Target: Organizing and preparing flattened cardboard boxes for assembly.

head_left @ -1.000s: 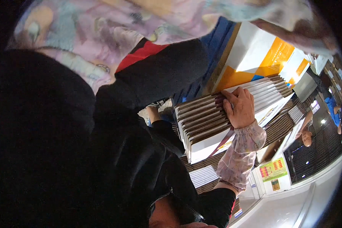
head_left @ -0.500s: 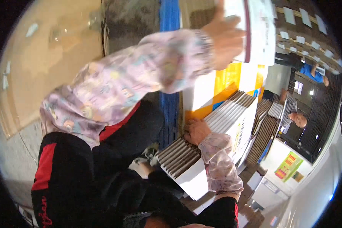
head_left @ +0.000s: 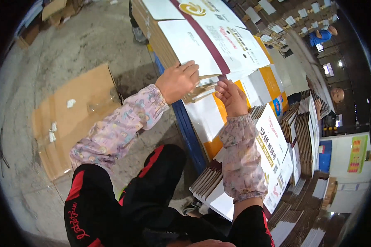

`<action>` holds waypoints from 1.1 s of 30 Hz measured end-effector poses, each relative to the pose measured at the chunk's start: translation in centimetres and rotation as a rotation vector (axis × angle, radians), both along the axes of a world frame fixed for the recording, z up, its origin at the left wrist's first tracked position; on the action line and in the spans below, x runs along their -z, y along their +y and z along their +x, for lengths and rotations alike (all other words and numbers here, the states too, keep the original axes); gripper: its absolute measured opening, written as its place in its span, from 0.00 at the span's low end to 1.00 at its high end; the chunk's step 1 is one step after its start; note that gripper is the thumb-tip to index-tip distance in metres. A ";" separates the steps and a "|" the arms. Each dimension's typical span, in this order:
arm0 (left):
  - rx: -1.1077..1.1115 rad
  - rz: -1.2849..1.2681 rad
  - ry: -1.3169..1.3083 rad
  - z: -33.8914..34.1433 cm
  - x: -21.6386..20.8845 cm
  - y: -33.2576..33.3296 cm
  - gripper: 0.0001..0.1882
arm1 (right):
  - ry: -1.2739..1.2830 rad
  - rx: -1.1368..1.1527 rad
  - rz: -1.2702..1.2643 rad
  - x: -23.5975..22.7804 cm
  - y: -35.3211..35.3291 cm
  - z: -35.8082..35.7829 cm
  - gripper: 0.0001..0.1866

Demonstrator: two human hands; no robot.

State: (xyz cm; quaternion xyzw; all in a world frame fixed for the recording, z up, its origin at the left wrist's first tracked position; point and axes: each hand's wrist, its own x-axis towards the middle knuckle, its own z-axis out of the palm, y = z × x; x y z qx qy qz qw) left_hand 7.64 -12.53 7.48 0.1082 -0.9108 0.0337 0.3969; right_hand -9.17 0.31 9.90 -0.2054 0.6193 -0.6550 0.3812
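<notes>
My left hand (head_left: pixel 178 81) grips the near edge of a tall stack of flattened white cardboard boxes (head_left: pixel 202 41), fingers curled over the top sheets. My right hand (head_left: pixel 231 96) reaches up beside it, fingertips at the same edge, touching the brown corrugated layers (head_left: pixel 200 92) between the sheets. Both forearms wear pink patterned sleeve covers. A lower bundle of folded white boxes (head_left: pixel 272 152) leans against my right forearm and over my lap. My legs in black trousers with red stripes (head_left: pixel 123 197) fill the lower middle.
A flat brown cardboard sheet (head_left: pixel 70 119) lies on the concrete floor at left. A blue pallet edge (head_left: pixel 185 123) runs under the stack. More box bundles (head_left: pixel 305 131) stand at right, where other people (head_left: pixel 336 94) work. Loose cartons sit top left (head_left: pixel 49 12).
My view swung from my lap to the stack. My right hand left the lower bundle and rose to the tall stack's edge; my left hand shifted along that same edge.
</notes>
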 end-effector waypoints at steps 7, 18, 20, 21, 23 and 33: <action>0.063 -0.168 -0.021 0.9 -3.9 -0.3 0.13 | -0.536 -0.097 -0.408 -0.6 -6.2 -0.2 0.17; 0.361 1.854 0.988 8.3 -1.6 -3.9 0.33 | -0.248 0.083 -0.355 -5.7 7.0 5.4 0.17; 0.657 2.213 1.001 6.9 -3.2 -0.6 0.31 | -0.145 0.115 -0.161 -5.9 15.4 5.2 0.17; 0.528 2.077 1.019 6.9 -2.5 -0.3 0.27 | -0.169 0.109 -0.231 -6.6 18.3 6.7 0.16; 0.385 1.980 0.835 6.5 -1.4 4.0 0.21 | -0.126 0.185 -0.204 -6.6 24.1 8.3 0.13; 0.675 2.178 0.212 7.1 -0.1 30.1 0.17 | 0.102 0.621 0.074 -4.2 55.9 13.6 0.21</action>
